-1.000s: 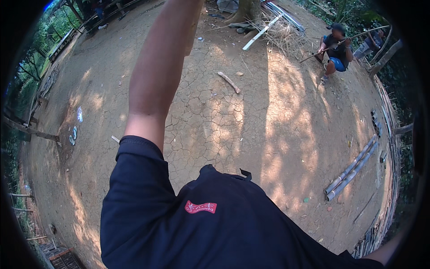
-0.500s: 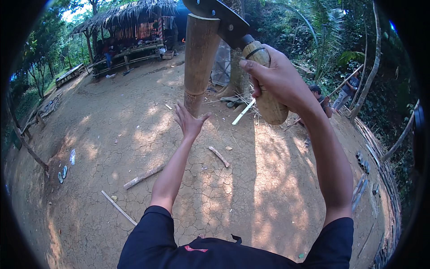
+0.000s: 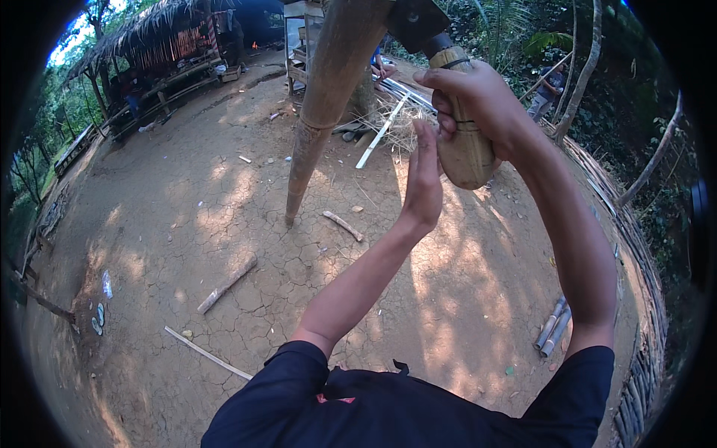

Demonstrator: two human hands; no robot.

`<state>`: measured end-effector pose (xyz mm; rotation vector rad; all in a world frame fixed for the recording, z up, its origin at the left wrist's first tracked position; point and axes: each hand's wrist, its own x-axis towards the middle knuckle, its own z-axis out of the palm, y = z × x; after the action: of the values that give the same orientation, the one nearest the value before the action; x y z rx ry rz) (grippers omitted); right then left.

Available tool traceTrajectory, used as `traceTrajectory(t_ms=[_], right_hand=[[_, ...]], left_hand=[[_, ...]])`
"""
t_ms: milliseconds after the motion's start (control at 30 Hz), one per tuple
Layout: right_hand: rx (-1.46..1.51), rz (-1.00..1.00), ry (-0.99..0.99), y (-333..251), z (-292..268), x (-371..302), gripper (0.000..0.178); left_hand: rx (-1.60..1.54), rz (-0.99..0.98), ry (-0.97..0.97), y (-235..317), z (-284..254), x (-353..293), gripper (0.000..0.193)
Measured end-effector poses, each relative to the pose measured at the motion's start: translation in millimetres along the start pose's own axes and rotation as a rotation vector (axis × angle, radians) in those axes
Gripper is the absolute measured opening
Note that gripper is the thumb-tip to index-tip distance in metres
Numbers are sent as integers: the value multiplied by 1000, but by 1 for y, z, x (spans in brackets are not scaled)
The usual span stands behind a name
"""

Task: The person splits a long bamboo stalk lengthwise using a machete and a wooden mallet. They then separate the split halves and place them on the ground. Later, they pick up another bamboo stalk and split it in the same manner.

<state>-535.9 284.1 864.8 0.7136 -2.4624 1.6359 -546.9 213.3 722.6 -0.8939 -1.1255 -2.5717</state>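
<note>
My right hand (image 3: 485,104) is wrapped round the thick wooden handle (image 3: 469,153) of a machete. Its dark blade (image 3: 415,21) meets the upper part of a thick brown bamboo pole (image 3: 340,75), where the top edge of the picture cuts both off, so how deep the blade sits is hidden. The pole leans, its lower end on the cracked earth ground. Beside the handle, my left hand (image 3: 426,183) is raised with fingers stretched upward and palm toward the handle; I cannot tell whether it touches. It is away from the bamboo.
Short sticks (image 3: 228,284) and a thin strip (image 3: 209,352) lie on the ground. Bamboo tubes (image 3: 553,328) lie at the right, sandals (image 3: 98,319) at the left. A thatched hut (image 3: 149,52) stands far left. One person (image 3: 549,89) stands far right; another sits beyond the pole.
My left hand has left the bamboo pole and moved right to beside the machete handle. The pole now leans more, and the view has shifted.
</note>
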Motion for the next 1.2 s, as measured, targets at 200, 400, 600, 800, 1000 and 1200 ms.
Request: traceTrajectory(t_ms=[200, 400, 600, 800, 1000, 1200], right_hand=[[-303, -27, 147, 21, -24, -12, 25], [-321, -53, 219, 35, -37, -7, 25], [0, -153, 223, 64, 13, 8, 23], [231, 163, -34, 100, 24, 7, 22], [410, 131, -148, 77, 41, 1, 26], [295, 172, -22, 86, 32, 16, 22]], left_hand=[[-378, 12, 224, -39, 65, 20, 61], [-486, 36, 295, -68, 68, 37, 53], [-167, 20, 234, -46, -10, 25, 51], [-22, -123, 408, -68, -32, -18, 55], [537, 305, 105, -35, -28, -55, 74], [692, 135, 387, -39, -6, -21, 69]])
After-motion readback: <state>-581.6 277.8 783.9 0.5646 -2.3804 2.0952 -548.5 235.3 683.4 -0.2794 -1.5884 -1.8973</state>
